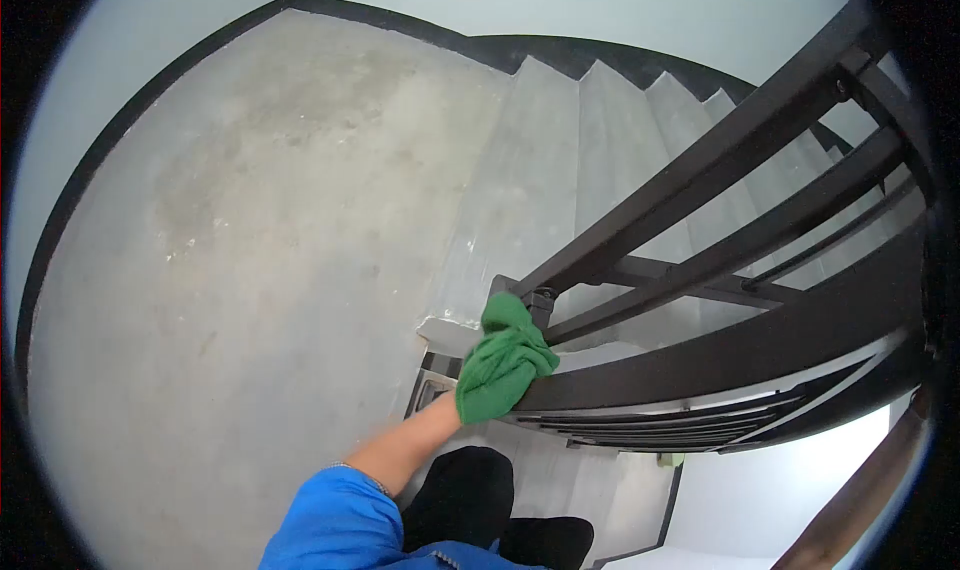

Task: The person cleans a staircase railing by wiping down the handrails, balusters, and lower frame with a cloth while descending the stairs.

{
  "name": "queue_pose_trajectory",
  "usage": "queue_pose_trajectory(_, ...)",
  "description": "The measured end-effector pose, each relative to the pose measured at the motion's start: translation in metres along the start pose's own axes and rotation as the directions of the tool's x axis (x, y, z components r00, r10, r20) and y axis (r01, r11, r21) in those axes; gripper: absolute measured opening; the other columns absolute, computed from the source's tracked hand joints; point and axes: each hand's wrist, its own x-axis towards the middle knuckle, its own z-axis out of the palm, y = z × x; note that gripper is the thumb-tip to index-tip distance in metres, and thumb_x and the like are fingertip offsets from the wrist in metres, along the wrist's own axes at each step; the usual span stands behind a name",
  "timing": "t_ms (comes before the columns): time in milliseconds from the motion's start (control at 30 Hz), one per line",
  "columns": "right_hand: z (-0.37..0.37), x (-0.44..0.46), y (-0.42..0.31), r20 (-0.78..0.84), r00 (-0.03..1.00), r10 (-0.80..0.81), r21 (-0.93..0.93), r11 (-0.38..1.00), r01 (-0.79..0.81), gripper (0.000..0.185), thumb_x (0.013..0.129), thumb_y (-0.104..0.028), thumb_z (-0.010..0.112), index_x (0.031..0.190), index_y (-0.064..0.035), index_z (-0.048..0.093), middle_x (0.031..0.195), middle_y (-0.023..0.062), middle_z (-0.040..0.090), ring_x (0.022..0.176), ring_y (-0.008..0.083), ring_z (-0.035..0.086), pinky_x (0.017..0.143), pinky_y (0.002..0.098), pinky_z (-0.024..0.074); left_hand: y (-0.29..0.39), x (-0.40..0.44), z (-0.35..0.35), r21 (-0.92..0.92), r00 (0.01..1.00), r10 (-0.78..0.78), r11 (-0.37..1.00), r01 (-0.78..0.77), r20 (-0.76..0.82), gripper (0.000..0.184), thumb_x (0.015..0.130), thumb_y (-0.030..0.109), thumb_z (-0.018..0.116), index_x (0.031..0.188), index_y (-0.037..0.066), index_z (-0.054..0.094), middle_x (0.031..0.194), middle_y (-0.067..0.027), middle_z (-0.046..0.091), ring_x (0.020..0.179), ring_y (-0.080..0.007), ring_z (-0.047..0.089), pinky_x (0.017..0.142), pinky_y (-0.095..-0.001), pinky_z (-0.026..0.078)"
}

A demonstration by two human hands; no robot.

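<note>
Green cloth (508, 355), bunched in loose folds, at the near end of a dark railing (700, 185). It lies against the railing where the bars meet a short post (540, 306). The grip: the person's left hand (488, 385) is inside or beneath the cloth, which covers it to the wrist; the fingers are hidden, so how far open they are, and whether they close on the bar, cannot be told. The bare forearm (408, 446) reaches up from a blue sleeve (335, 520). Below the cloth, the person's black-clad legs (465, 500). To the right, the bars of the railing fan outward and curve. Behind them, grey steps (625, 160) adjoin a pale, stained landing (270, 200), to the left of the cloth. A black skirting band (110, 150) follows the foot of the pale wall (600, 5).
</note>
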Motion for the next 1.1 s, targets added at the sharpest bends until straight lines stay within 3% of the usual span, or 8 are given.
queue_pose_trajectory(233, -0.010, -0.007, -0.018, -0.131, 0.984, -0.124, -0.130, 0.986, 0.107, 0.058, 0.090, -0.046, 0.035, 0.121, 0.0014, 0.042, 0.121, 0.0154, 0.047, 0.111, 0.0221, 0.046, 0.095, 0.0347, 0.0343, 0.039, -0.027, 0.015, 0.287, 0.863, -0.337, 0.843, 0.454, -0.376, 0.015, 0.074, 0.001, 0.052, 0.078, 0.004, 0.065, 0.079, -0.0142, 0.063, 0.069, -0.0225, 0.061, 0.062, -0.0271, 0.047)
queue_pose_trajectory(467, -0.024, -0.049, -0.016, -0.236, 0.955, -0.182, -0.268, 0.956, 0.116, 0.056, 0.090, -0.045, 0.038, 0.123, 0.0012, 0.040, 0.125, 0.0152, 0.045, 0.116, 0.0218, 0.043, 0.099, 0.0356, 0.0315, 0.014, -0.023, 0.009, 0.345, 0.959, -0.155, 0.909, 0.232, -0.238, 0.020, 0.067, -0.006, 0.054, 0.079, 0.007, 0.064, 0.086, -0.0107, 0.063, 0.082, -0.0286, 0.059, 0.073, -0.0331, 0.047)
queue_pose_trajectory(533, -0.028, -0.060, -0.047, -0.269, 0.942, -0.198, -0.321, 0.941, 0.107, 0.056, 0.090, -0.044, 0.039, 0.123, 0.0012, 0.040, 0.126, 0.0152, 0.044, 0.117, 0.0218, 0.042, 0.100, 0.0358, 0.0307, -0.005, -0.027, 0.018, -0.282, 0.936, -0.171, 0.956, 0.082, -0.307, 0.023, 0.068, -0.004, 0.055, 0.086, 0.006, 0.062, 0.092, -0.0115, 0.062, 0.087, -0.0304, 0.058, 0.076, -0.0341, 0.047)
queue_pose_trajectory(667, -0.069, -0.089, -0.031, -0.339, 0.904, -0.261, -0.407, 0.907, 0.110, 0.056, 0.090, -0.043, 0.041, 0.124, 0.0011, 0.039, 0.129, 0.0151, 0.042, 0.120, 0.0216, 0.040, 0.103, 0.0363, 0.0291, 0.009, -0.061, 0.015, -0.370, 0.851, -0.369, 0.901, 0.228, -0.374, 0.016, 0.071, 0.002, 0.056, 0.085, 0.007, 0.062, 0.089, -0.0114, 0.061, 0.083, -0.0291, 0.057, 0.071, -0.0341, 0.046)
queue_pose_trajectory(700, -0.020, -0.152, -0.051, -0.158, 0.987, -0.012, 0.398, 0.914, 0.074, 0.068, 0.082, -0.048, 0.052, 0.126, 0.0011, 0.035, 0.129, 0.0168, 0.038, 0.121, 0.0267, 0.037, 0.101, 0.0394, 0.0297, 0.009, -0.069, 0.001, 0.168, 0.924, -0.189, 0.952, 0.255, -0.331, 0.015, 0.073, 0.005, 0.056, 0.087, 0.007, 0.061, 0.087, -0.0109, 0.061, 0.081, -0.0284, 0.056, 0.068, -0.0349, 0.046)
queue_pose_trajectory(733, 0.002, -0.169, -0.071, 0.190, 0.932, -0.310, -0.262, 0.899, 0.352, 0.081, 0.074, -0.053, 0.057, 0.128, 0.0018, 0.032, 0.128, 0.0187, 0.036, 0.122, 0.0307, 0.034, 0.098, 0.0406, 0.0313, 0.007, -0.073, -0.010, 0.659, 0.978, -0.060, 0.731, 0.180, -0.201, 0.014, 0.075, 0.008, 0.056, 0.088, 0.007, 0.061, 0.086, -0.0104, 0.060, 0.078, -0.0277, 0.056, 0.065, -0.0357, 0.045)
queue_pose_trajectory(1000, 0.107, -0.157, -0.090, 0.242, 0.956, 0.166, 0.684, 0.670, -0.289, 0.085, 0.073, -0.040, 0.069, 0.129, 0.0059, 0.025, 0.106, 0.0140, 0.055, 0.097, 0.0229, 0.055, 0.085, 0.0335, 0.0419, -0.080, 0.008, -0.015, 0.262, 0.890, -0.206, 0.907, 0.330, -0.407, 0.015, 0.074, 0.017, 0.057, 0.087, 0.008, 0.059, 0.083, -0.0125, 0.059, 0.077, -0.0318, 0.055, 0.063, -0.0406, 0.044)
queue_pose_trajectory(1100, 0.129, -0.152, -0.102, 0.098, 0.973, 0.210, 0.785, 0.584, -0.205, 0.077, 0.076, -0.037, 0.064, 0.126, 0.0089, 0.027, 0.079, 0.0092, 0.059, 0.064, 0.0204, 0.062, 0.068, 0.0313, 0.0491, -0.099, 0.051, -0.006, 0.680, 0.981, -0.172, 0.709, 0.184, -0.087, 0.013, 0.073, 0.014, 0.054, 0.079, 0.003, 0.056, 0.084, -0.0187, 0.056, 0.072, -0.0302, 0.058, 0.062, -0.0382, 0.048)
